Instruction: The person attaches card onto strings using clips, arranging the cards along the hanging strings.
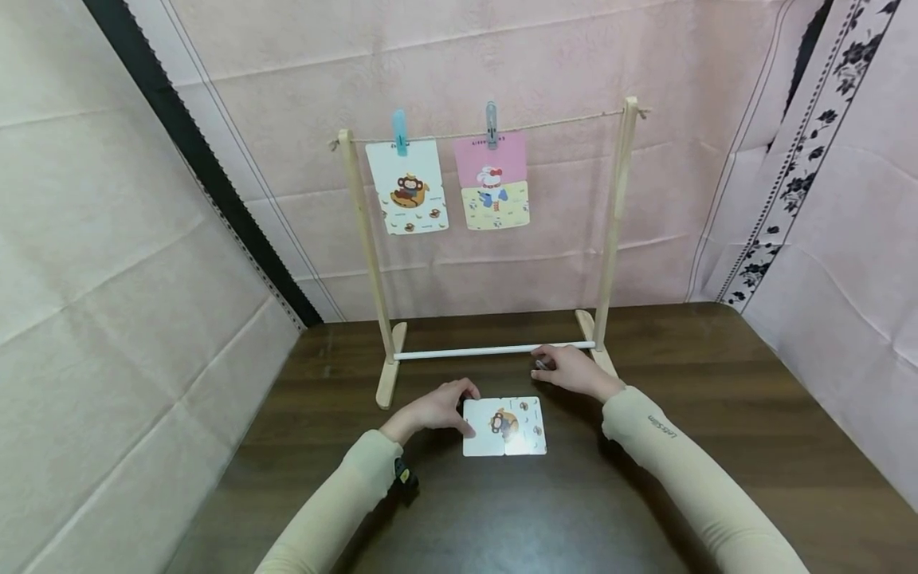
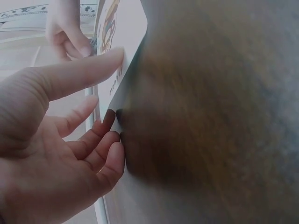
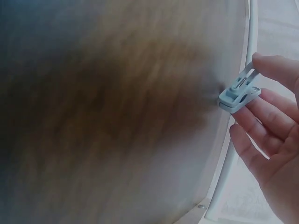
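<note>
A white card [image 1: 527,430] printed with a monkey is over the table in front of me. My left hand [image 1: 437,408] pinches its left edge, thumb on the printed face and fingertips under the edge in the left wrist view. To the right, my right hand [image 1: 574,371] holds a pale blue-grey clothespin [image 3: 238,93] near the rack's bottom bar. Thumb and fingers are at the clothespin's handle end. On the rope [image 1: 566,122] hang a monkey card [image 1: 423,163] under a blue clothespin [image 1: 399,131] and a pink-and-yellow card [image 1: 505,211] under a grey-blue clothespin [image 1: 491,119].
The wooden rack stands at the back of the dark table [image 1: 466,526], with a left post [image 1: 366,239], a right post [image 1: 617,215] and a white bottom bar [image 1: 459,352]. Behind it hangs a pinkish cloth [image 1: 287,119].
</note>
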Tool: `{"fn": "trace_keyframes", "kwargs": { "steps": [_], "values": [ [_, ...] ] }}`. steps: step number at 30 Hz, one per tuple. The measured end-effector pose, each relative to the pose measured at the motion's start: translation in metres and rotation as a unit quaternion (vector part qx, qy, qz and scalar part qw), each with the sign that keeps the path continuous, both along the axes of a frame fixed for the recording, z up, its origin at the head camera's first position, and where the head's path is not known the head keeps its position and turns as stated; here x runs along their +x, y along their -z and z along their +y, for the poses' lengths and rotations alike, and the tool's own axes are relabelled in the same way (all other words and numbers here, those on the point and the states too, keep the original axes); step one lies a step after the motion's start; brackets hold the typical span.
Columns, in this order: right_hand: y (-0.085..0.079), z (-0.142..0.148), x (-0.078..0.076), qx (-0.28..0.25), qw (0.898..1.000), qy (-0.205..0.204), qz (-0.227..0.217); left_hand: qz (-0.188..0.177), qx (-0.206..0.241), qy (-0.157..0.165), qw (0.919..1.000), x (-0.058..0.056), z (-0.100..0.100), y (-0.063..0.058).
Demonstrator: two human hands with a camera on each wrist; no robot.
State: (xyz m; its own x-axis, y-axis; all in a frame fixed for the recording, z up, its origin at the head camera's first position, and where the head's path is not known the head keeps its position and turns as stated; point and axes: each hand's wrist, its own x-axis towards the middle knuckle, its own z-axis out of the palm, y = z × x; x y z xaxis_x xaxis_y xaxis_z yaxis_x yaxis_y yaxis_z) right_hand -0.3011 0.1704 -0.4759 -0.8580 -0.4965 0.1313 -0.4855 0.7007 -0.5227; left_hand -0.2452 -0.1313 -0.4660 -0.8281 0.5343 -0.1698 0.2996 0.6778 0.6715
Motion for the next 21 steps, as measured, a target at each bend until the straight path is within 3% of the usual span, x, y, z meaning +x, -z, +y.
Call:
{"fn": "trace_keyframes", "kwargs": {
  "steps": [8,21],
  "values": [
    [-0.003,0.009,0.003,-0.021,1.0,0.004,-0.007,-0.001,0.028,0.01,0.9996,0.0,0.0,-0.003],
    [-0.001,0.022,0.005,-0.043,0.999,0.015,0.008,0.022,0.056,-0.013,0.9981,-0.003,0.002,-0.008]
  ]
}}
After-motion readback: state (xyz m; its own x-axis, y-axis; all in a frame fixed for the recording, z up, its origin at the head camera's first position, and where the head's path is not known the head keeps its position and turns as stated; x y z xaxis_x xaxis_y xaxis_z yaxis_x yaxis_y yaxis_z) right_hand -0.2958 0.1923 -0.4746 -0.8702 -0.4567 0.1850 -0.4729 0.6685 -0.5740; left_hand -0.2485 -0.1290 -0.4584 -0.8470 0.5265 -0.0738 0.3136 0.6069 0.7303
